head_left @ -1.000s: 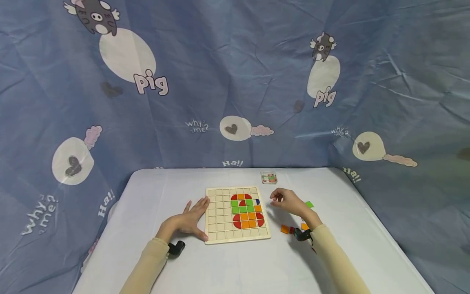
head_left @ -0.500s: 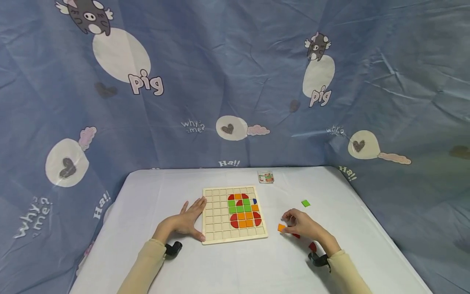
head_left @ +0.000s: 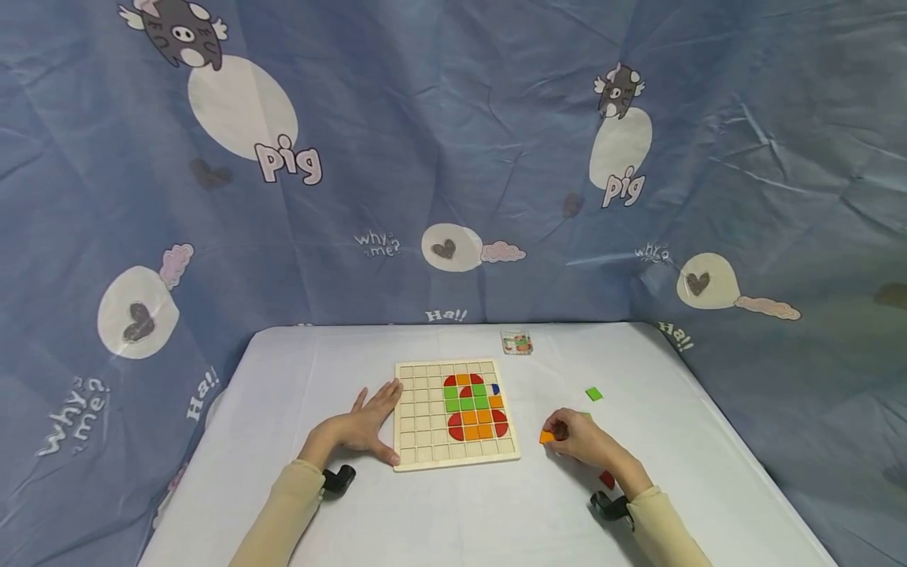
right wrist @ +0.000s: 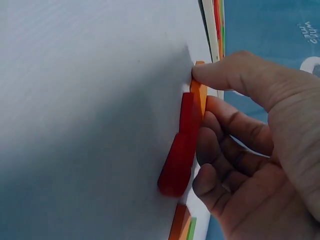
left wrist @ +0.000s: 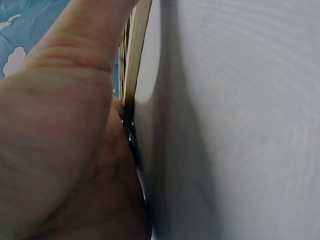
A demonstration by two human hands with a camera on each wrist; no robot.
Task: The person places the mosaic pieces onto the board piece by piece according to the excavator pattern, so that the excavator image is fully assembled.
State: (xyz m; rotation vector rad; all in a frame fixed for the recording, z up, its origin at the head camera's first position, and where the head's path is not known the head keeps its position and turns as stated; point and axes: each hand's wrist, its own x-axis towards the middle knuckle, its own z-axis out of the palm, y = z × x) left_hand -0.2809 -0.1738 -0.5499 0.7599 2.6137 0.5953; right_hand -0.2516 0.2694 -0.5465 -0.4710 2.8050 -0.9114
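A wooden grid board lies on the white table, its right part filled with red, orange and green tiles and a small blue piece. My left hand spreads along the board's left edge, fingers near the top and thumb at the lower corner. To the right of the board, my right hand pinches an orange square tile between thumb and index finger, close to the tabletop. Red pieces lie beside that tile under the curled fingers, largely hidden in the head view.
A green tile lies beyond my right hand, and a red piece sits by the right wrist. Another orange tile shows low in the right wrist view. At the back stands a small clear case with a coloured pattern.
My right hand came from beside the board's upper right down toward me to the loose tiles, and it now pinches the orange tile. The left hand stays at the board's edge.
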